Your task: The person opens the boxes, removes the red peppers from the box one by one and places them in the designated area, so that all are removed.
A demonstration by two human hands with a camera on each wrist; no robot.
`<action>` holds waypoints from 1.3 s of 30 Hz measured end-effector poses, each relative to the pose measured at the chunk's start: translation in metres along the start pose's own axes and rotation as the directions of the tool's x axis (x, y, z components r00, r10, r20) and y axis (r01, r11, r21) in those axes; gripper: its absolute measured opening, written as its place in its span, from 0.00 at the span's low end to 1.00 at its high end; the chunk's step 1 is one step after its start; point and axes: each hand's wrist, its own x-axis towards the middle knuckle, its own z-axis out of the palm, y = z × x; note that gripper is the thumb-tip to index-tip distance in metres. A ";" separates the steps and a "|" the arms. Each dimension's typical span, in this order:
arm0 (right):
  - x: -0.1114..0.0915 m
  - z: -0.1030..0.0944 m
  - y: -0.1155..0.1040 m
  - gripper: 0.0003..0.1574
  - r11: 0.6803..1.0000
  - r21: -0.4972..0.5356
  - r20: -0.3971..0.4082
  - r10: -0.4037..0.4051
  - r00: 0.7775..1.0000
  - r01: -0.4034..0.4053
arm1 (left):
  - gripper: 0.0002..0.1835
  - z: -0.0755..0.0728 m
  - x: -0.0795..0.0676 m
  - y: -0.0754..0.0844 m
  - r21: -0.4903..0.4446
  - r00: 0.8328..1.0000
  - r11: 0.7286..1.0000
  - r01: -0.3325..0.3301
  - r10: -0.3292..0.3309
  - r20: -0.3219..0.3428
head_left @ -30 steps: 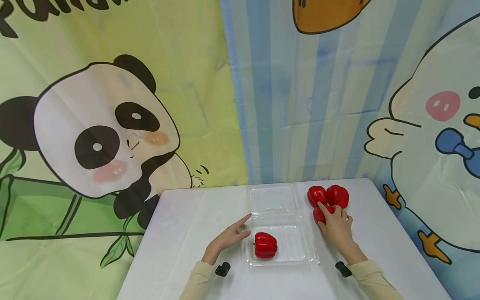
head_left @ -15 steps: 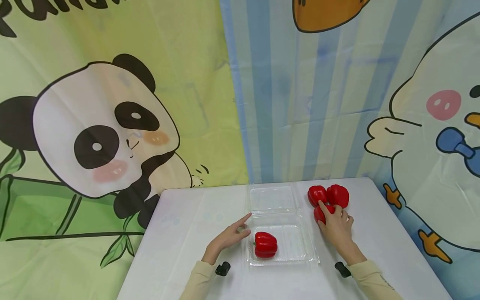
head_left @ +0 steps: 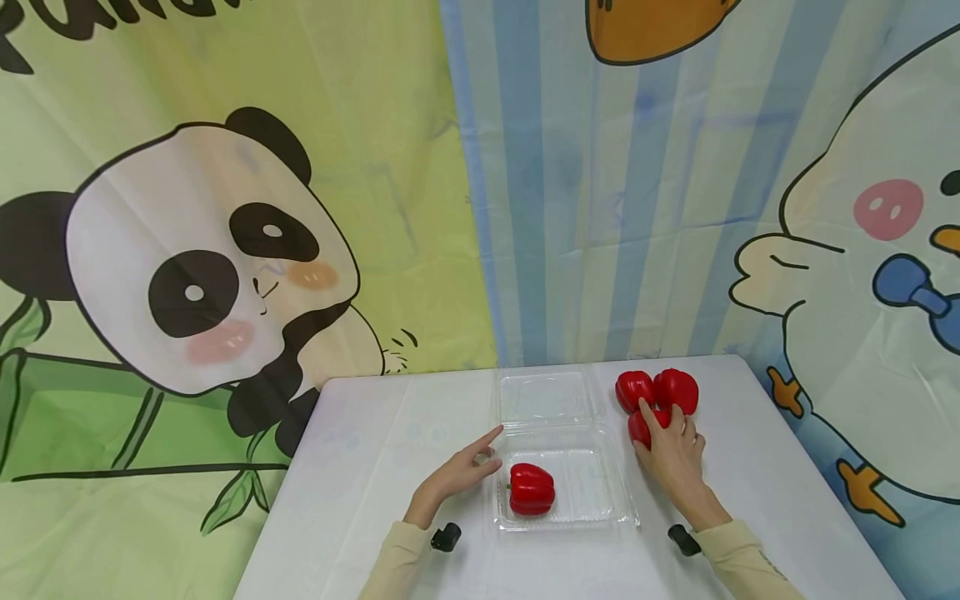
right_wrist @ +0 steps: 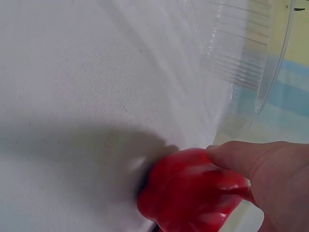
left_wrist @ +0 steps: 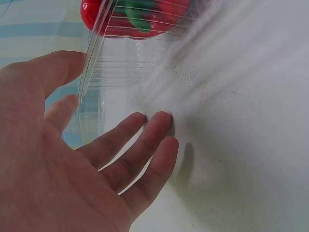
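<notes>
My right hand (head_left: 674, 454) holds a red bell pepper (right_wrist: 188, 191), thumb on its near side and fingers over its top. That bell pepper sits in front of two others, a left one (head_left: 633, 391) and a right one (head_left: 676, 392), at the table's back right. My left hand (head_left: 456, 475) is beside the clear plastic container (head_left: 600, 517); its thumb and outstretched index finger meet the left rim, and its other fingers hang loosely below. Inside the container's left half lies another red bell pepper (head_left: 532, 489), its green stem facing left.
The container's clear lid (head_left: 545, 398) lies folded back behind it, toward the wall. A white cloth covers the table (head_left: 375, 433). Printed curtains (head_left: 390, 208) with a panda and a chick hang directly behind the table. Black wrist cameras (head_left: 446, 537) sit below both hands.
The right hand's fingers have shifted slightly on the front bell pepper, which stays in place. Left hand, container and other bell peppers have not moved.
</notes>
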 end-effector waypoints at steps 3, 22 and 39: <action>0.000 0.000 0.001 0.57 1.000 0.004 0.004 0.003 1.000 -0.003 | 0.34 0.000 0.000 0.000 -0.002 1.000 1.000 0.002 -0.002 0.000; 0.000 -0.005 0.003 0.61 1.000 0.027 0.063 -0.005 0.998 0.003 | 0.34 0.000 0.000 0.000 -0.013 1.000 1.000 0.001 -0.001 0.008; -0.002 -0.021 -0.018 0.59 0.997 0.067 0.106 -0.037 0.994 0.030 | 0.34 -0.002 -0.003 0.002 -0.005 1.000 1.000 -0.020 0.020 0.009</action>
